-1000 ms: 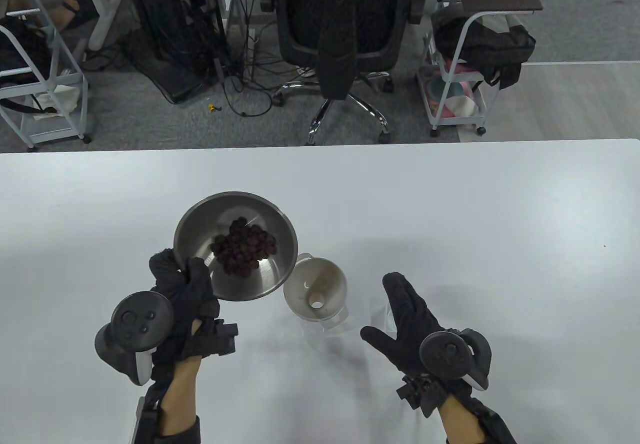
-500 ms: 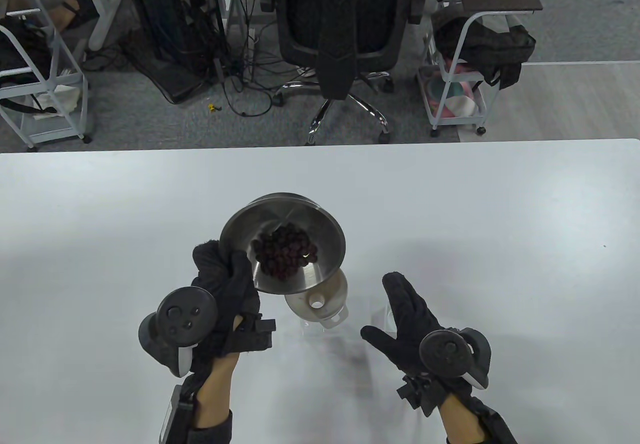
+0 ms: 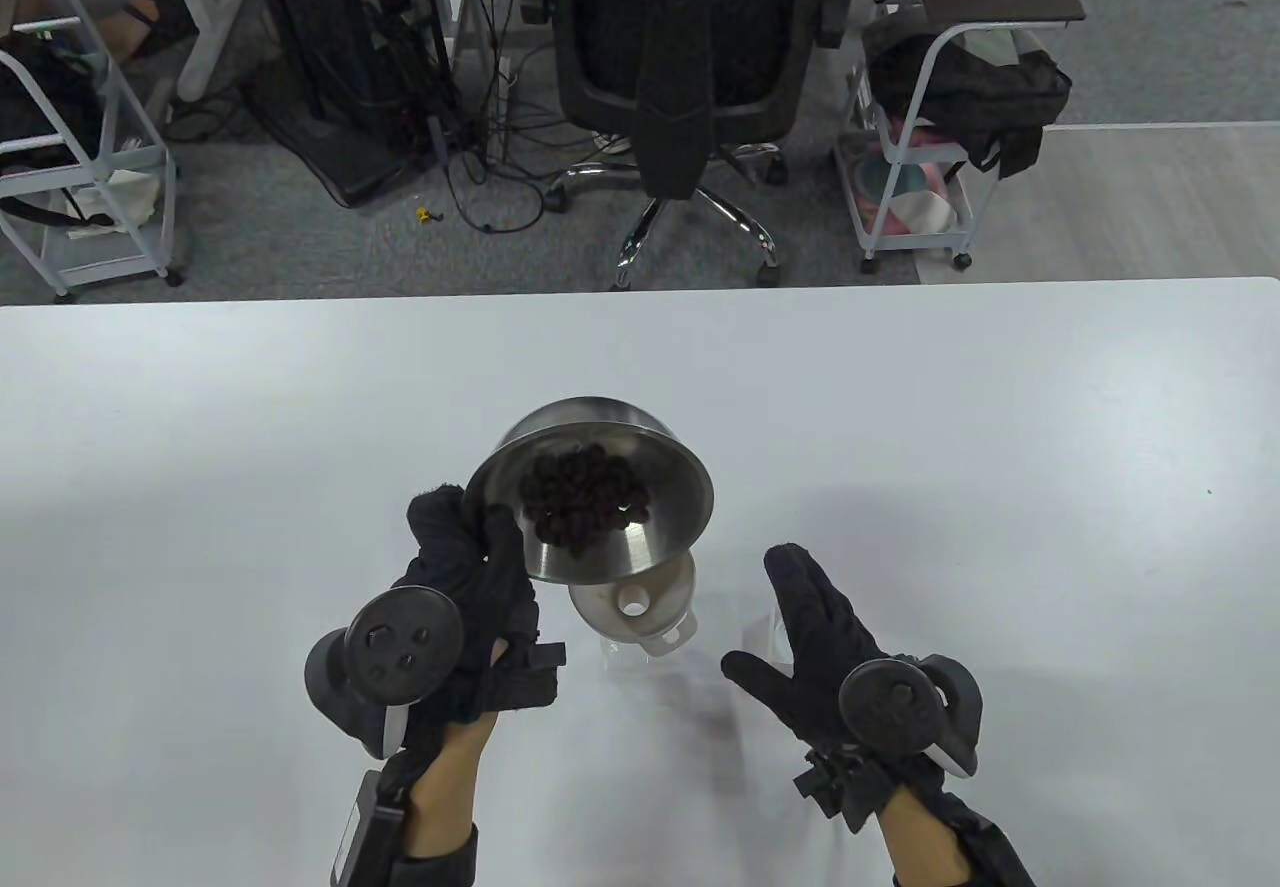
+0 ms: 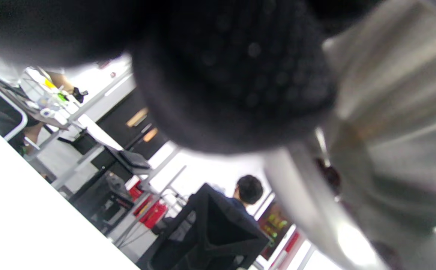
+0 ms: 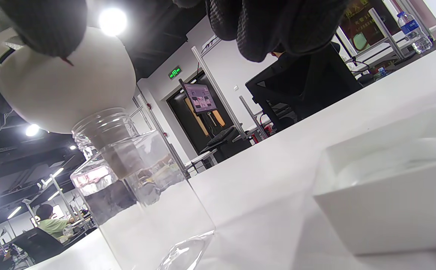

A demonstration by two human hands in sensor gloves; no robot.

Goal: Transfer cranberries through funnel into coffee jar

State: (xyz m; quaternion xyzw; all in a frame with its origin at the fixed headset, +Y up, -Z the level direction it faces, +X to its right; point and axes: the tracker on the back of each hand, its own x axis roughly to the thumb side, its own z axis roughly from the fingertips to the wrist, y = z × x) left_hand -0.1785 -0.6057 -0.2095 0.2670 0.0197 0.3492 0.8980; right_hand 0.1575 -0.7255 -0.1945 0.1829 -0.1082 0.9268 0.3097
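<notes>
My left hand (image 3: pixel 470 567) grips the rim of a steel bowl (image 3: pixel 640 547) and holds it in the air, tilted to the right over a white funnel (image 3: pixel 655 607). Dark cranberries (image 3: pixel 585 502) lie heaped in the bowl. The funnel (image 5: pixel 64 90) sits in the mouth of a clear glass jar (image 5: pixel 139 195) on the table. The bowl's lower edge covers the funnel's far rim. My right hand (image 3: pixel 800 627) is open, fingers spread, on the table to the right of the jar, apart from it. In the left wrist view the bowl (image 4: pixel 390 150) fills the right side, blurred.
A white square lid or dish (image 5: pixel 387 198) lies on the table near my right hand. The white table (image 3: pixel 1000 427) stretches wide all around. An office chair (image 3: pixel 690 57) and wire carts (image 3: pixel 910 167) stand beyond the far edge.
My left hand has carried the bowl from the funnel's left up and rightward over the funnel and tilted it more. The right hand has not moved.
</notes>
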